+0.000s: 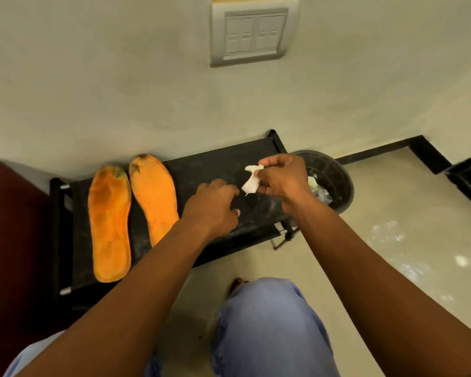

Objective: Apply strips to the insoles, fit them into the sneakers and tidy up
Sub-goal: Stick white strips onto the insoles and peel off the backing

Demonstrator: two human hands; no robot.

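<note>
Low black fabric-topped desk (201, 164): two worn orange foam insoles (109, 221) at its left end. Right hand (280, 178) above desk's right end, grip pinching crumpled white paper strip (252, 180). Left hand (212, 208) mid-desk, fingers loosely curled, holding nothing.

A grey switch plate (254, 32) sits on the wall above me; a dark red cabinet (14, 240) stands at my left, my blue jeans (269, 330) below.

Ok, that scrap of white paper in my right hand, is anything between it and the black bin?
Nothing visible. The right hand pinches the white scrap above the end of the black rack, and the black bin stands open-topped on the floor just beyond it. The left hand is on the other side, out of that path.
</note>
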